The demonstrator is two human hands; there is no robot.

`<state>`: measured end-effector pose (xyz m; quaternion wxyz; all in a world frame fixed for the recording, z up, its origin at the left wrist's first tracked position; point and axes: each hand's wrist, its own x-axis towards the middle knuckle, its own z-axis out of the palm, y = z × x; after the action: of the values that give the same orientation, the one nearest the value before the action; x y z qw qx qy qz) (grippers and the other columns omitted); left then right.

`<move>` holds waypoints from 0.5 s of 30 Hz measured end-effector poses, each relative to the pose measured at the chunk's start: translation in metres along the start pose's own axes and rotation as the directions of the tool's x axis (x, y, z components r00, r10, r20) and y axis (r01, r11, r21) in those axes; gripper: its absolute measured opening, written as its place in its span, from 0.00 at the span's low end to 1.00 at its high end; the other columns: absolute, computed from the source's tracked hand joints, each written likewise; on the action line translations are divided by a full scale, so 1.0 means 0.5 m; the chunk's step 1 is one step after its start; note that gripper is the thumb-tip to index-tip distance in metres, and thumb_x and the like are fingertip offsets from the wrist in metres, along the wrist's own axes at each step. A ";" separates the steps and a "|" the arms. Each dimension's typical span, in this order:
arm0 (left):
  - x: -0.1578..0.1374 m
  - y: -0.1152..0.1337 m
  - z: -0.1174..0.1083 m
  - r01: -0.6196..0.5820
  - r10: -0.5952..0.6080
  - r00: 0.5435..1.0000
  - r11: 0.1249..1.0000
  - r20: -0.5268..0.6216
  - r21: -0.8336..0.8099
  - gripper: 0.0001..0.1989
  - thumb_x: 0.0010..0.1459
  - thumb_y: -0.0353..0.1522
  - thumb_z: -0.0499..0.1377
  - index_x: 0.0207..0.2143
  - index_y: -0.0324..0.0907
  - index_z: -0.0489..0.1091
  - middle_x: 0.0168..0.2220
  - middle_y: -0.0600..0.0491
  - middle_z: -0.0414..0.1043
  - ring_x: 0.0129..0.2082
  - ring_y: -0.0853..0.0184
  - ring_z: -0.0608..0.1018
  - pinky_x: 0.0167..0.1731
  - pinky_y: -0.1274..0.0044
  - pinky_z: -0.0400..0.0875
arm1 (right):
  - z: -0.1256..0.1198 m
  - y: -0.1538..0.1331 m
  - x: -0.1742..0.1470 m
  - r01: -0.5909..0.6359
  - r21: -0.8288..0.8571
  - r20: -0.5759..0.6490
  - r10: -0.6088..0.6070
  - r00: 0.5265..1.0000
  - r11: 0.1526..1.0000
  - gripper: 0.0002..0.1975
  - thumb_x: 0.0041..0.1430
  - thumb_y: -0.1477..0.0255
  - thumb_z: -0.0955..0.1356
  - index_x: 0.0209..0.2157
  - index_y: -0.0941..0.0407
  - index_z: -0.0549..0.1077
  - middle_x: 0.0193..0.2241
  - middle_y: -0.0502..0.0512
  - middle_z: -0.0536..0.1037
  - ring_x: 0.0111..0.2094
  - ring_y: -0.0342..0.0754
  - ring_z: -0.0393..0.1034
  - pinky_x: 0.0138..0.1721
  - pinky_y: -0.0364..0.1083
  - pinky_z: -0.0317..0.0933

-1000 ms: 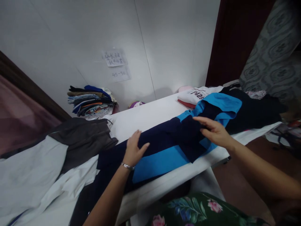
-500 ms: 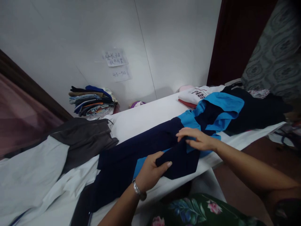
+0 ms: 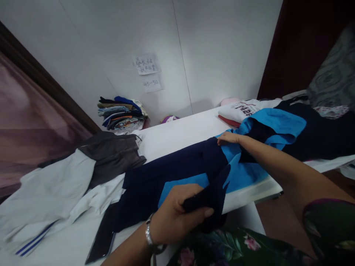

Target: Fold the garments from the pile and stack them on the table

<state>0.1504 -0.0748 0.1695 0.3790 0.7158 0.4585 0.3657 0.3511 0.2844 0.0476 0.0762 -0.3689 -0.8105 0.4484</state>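
A navy and bright-blue garment (image 3: 177, 159) lies stretched across the white table, its kind not clear. In the lower middle, my left hand (image 3: 180, 214) is closed round a navy part of it, raised off the table with the thumb on top. Farther away, my right hand (image 3: 229, 138) has its fingertips gripping the garment's far edge, where navy meets bright blue. A bunched bright-blue part (image 3: 285, 123) lies beyond my right forearm. Under the garment's left end, a dark phone (image 3: 101, 236) pokes out.
White clothing (image 3: 50, 188) and dark grey clothing (image 3: 116, 157) lie at left. A stack of folded clothes (image 3: 122, 114) stands by the wall. A white printed garment (image 3: 241, 110) and dark clothing (image 3: 327, 129) are at right. Paper notes (image 3: 148, 64) hang on the wall.
My right hand has moved away from my left to the garment's far edge. My left hand has drawn its navy part nearer to me. The camera view has shifted too.
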 end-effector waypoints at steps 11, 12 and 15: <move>0.005 -0.041 -0.191 0.165 -0.387 0.610 0.915 -0.692 -0.367 0.19 0.40 0.39 0.70 0.35 0.42 0.72 0.28 0.56 0.75 0.27 0.65 0.77 0.27 0.76 0.75 | -0.039 0.067 -0.075 -0.133 -0.145 -0.229 0.098 0.968 0.980 0.32 0.53 0.41 0.60 0.25 0.57 0.74 0.31 0.59 0.79 0.36 0.55 0.72 0.40 0.50 0.66; 0.019 -0.058 -0.212 0.157 -0.417 0.597 0.898 -0.685 -0.410 0.19 0.39 0.39 0.70 0.35 0.42 0.72 0.28 0.55 0.76 0.28 0.64 0.77 0.27 0.75 0.75 | -0.038 0.070 -0.078 -0.087 -0.138 -0.183 0.061 0.981 0.987 0.31 0.52 0.42 0.61 0.25 0.56 0.74 0.29 0.57 0.78 0.33 0.53 0.72 0.38 0.49 0.66; 0.043 -0.132 -0.274 0.173 -0.511 0.560 0.842 -0.652 -0.511 0.17 0.39 0.36 0.69 0.33 0.40 0.71 0.27 0.54 0.76 0.28 0.64 0.78 0.26 0.76 0.75 | -0.038 0.080 -0.073 -0.001 -0.139 -0.092 -0.011 0.996 0.990 0.24 0.47 0.48 0.68 0.26 0.56 0.74 0.25 0.51 0.75 0.29 0.49 0.70 0.33 0.46 0.65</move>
<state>0.0128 -0.0069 0.1764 0.3463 0.2938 0.6253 0.6347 0.4073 0.2858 0.0349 0.0889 -0.3918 -0.8364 0.3729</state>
